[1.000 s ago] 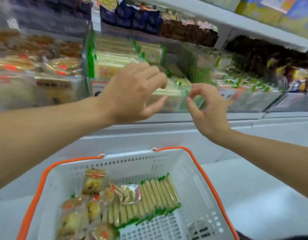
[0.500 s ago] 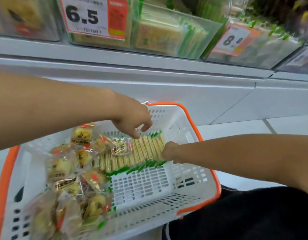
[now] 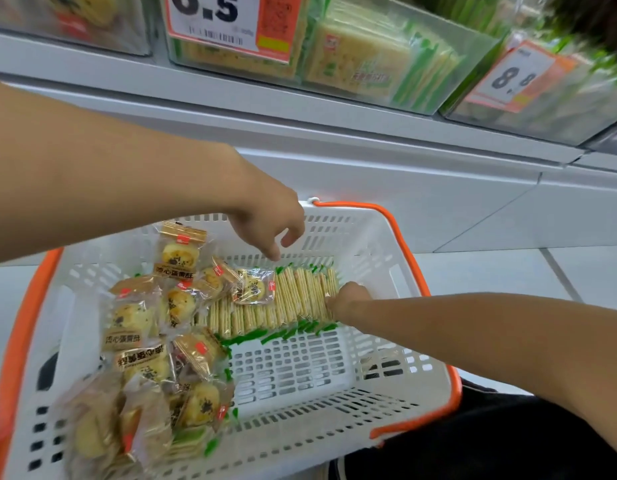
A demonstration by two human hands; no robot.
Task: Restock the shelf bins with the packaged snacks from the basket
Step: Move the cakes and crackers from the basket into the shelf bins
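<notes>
Basket: cracker packs in a row at its far end; my right grip clamps their right end, my left grip hovers above, fingers apart; step, I judge: pickup; next: lift to shelf bin.

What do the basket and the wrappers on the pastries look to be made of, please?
The basket looks like rigid moulded plastic, matt white with slotted walls and an orange rim. The pastry wrappers seem to be thin clear plastic film, glossy and crinkled, with gold printed bands; the pastries show through.
</notes>
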